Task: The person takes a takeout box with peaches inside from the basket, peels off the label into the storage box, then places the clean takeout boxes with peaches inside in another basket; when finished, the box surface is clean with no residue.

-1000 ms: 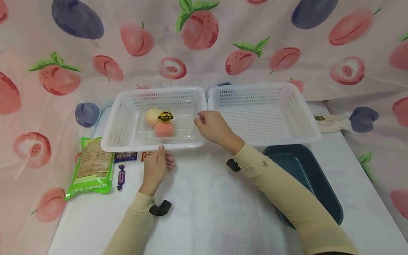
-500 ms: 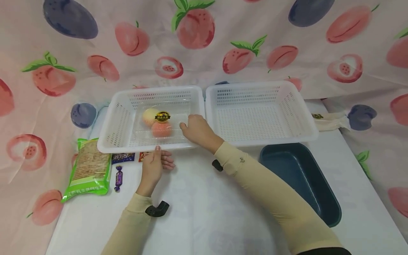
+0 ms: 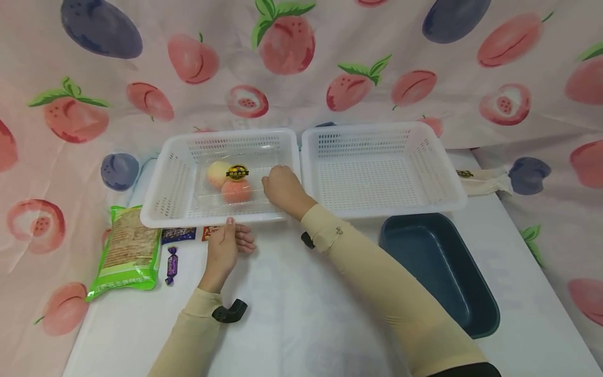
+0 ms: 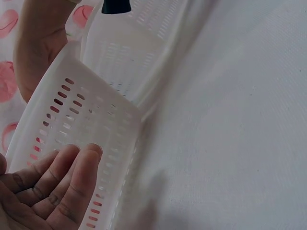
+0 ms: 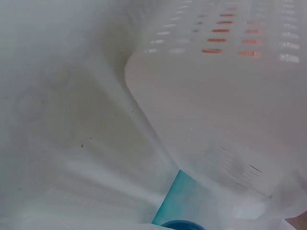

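In the head view, a clear plastic fruit box [image 3: 261,157] with a black and gold label lies in the left white basket [image 3: 155,209]. Inside it are a pale yellow fruit [image 3: 216,173] and an orange-red fruit [image 3: 236,192]. My right hand [image 3: 284,191] reaches over the basket's front rim, its curled fingers gripping the box's right edge; the fingertips are hidden. Outside the front wall is my left hand [image 3: 226,246], thumb up at the rim. Its other fingers [image 4: 79,179] are loosely extended beside the slotted wall in the left wrist view.
A second white basket [image 3: 377,212] stands to the right, with a dark teal tray [image 3: 438,277] in front of it. On the left lie a green snack bag [image 3: 127,251], a purple-wrapped candy [image 3: 171,266], a dark blue packet [image 3: 179,234] and an orange packet [image 3: 209,232].
My right hand has moved left from the basket's right side onto the fruit box's right edge. My left hand has stayed at the front rim.
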Demonstrator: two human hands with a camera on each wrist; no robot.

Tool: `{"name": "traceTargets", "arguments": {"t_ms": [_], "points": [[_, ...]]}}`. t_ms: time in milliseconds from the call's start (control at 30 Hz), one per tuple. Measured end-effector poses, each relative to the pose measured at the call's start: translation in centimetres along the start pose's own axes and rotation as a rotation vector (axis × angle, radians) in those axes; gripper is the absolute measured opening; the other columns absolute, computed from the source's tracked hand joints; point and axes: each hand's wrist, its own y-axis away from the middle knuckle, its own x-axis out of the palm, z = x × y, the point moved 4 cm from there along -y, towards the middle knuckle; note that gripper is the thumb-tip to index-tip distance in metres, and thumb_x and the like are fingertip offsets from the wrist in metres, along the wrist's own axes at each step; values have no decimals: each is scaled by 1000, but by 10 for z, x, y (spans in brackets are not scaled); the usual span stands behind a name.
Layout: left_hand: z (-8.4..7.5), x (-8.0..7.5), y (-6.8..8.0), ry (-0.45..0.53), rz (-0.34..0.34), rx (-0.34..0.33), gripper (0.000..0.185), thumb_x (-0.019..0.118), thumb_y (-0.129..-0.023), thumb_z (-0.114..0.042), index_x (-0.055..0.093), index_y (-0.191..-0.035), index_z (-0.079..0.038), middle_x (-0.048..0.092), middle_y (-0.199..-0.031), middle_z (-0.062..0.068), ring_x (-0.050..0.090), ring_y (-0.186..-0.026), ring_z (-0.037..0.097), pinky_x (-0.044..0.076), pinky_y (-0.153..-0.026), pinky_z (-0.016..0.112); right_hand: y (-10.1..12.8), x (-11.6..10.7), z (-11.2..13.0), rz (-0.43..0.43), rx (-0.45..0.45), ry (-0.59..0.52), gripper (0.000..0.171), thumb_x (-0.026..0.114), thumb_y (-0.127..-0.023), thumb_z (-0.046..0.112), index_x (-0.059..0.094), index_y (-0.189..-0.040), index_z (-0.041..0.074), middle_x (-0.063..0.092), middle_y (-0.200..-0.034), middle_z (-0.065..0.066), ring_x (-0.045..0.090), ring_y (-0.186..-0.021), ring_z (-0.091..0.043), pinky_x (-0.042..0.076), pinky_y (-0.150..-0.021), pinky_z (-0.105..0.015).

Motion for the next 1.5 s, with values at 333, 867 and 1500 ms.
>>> {"name": "traceTargets", "arguments": {"t_ms": [333, 867, 1500], "points": [[0, -1, -2, 7, 0, 3, 65, 26, -117, -36, 67, -104, 13, 73, -81, 17, 71, -60, 10, 62, -60, 28, -10, 8, 2, 33, 67, -21, 29, 51, -110, 19, 67, -101, -3, 68, -96, -15, 64, -80, -26, 58, -75, -38], [2, -1, 0, -2, 19, -7, 66, 25, -117, -35, 66, -106, 16, 73, -84, 23, 71, -61, 11, 62, -61, 30, -13, 18, 9, 178, 39, 111, 46, 37, -113, 19, 73, -92, -2, 73, -109, -20, 69, -108, -31, 56, -99, -39], [-1, -2, -1, 19, 28, -11, 64, 26, -117, -32, 66, -109, 17, 74, -86, 24, 71, -61, 8, 62, -62, 29, -12, 11, 5, 85, 222, -133, 37, 55, -107, 35, 67, -101, 0, 70, -101, -13, 63, -85, -24, 55, -81, -36]]}}
